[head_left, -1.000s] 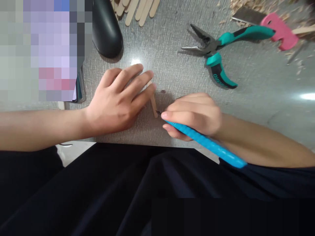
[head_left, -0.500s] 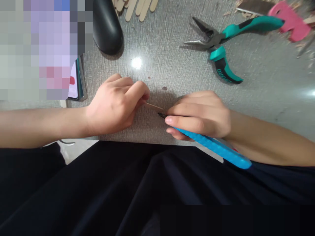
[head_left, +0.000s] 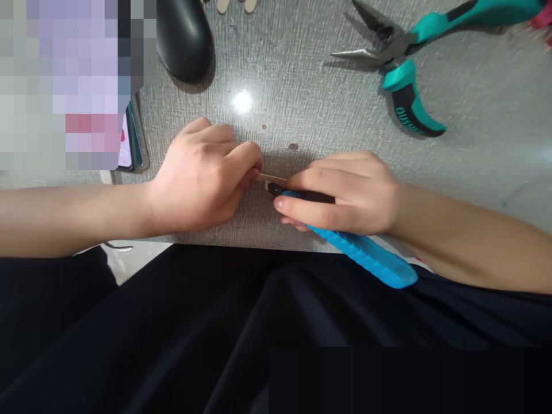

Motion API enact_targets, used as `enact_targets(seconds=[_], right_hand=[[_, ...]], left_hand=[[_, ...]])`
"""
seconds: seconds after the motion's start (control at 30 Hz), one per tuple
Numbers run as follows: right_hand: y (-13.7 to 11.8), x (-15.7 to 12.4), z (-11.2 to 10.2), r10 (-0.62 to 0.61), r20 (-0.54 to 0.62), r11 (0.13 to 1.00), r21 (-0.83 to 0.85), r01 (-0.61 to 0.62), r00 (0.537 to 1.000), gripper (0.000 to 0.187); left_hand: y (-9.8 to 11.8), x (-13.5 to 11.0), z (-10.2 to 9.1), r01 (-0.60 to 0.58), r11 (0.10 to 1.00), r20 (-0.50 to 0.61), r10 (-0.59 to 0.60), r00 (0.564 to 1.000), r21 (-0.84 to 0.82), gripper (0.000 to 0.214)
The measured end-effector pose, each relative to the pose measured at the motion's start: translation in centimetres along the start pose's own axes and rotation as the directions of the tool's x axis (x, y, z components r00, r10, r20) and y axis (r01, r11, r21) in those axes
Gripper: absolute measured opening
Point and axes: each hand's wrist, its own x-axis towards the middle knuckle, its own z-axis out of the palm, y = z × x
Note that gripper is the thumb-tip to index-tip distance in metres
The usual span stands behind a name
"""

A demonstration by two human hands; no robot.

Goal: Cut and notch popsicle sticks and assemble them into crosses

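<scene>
My left hand [head_left: 207, 172] is closed on a thin wooden craft stick [head_left: 272, 177], which it pinches between thumb and bent forefinger. Most of the stick is hidden inside the two hands; only a short edge shows in the gap. In my right hand [head_left: 345, 192] is a blue-handled utility knife [head_left: 366, 259], its handle slanting down to the right towards the lap. The dark metal tip of the knife lies close below the stick's edge; whether they touch I cannot tell. My right fingertips are also at the stick's right end.
Long-nose pliers [head_left: 397, 49] with teal and black handles lie spread at the upper right. A black rounded object [head_left: 187, 40] rests at the upper left, near a phone [head_left: 125, 144]. Craft stick ends [head_left: 250, 6] show at the top. The table's front edge runs just before the lap.
My right hand and the utility knife have moved left along the stick, and the knife has turned slightly. The view has shifted, so the pliers sit higher and further right.
</scene>
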Motion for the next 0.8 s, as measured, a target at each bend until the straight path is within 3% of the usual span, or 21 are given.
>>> enact_targets(seconds=[0.2,0.47,0.6,0.7,0.8], right_hand=[[-0.35,-0.42,1.09,0.037,-0.047,0.999,0.025,-0.036,0.998,0.036],[-0.59,0.06,0.78,0.045,-0.047,0.999,0.013,-0.045,0.998,0.034],[-0.58,-0.05,0.78,0.056,-0.025,0.998,-0.003,-0.056,0.998,0.035],[-0.55,-0.07,0.81,0.073,0.042,0.997,-0.020,-0.072,0.996,0.029],[-0.61,0.19,0.76,0.154,0.146,0.985,0.058,-0.164,0.977,0.026]], left_hand=[[-0.07,-0.03,-0.05,-0.020,0.999,0.024,0.020,1.000,0.032,0.031],[-0.28,0.15,-0.04,-0.079,0.996,-0.042,0.081,0.996,0.039,0.026],[-0.33,0.14,0.04,-0.058,0.998,-0.012,0.059,0.998,0.033,0.029],[-0.14,0.11,-0.03,-0.019,1.000,0.028,0.019,0.999,0.019,0.031],[-0.01,0.09,-0.13,-0.022,0.999,0.034,0.020,0.999,0.048,0.029]])
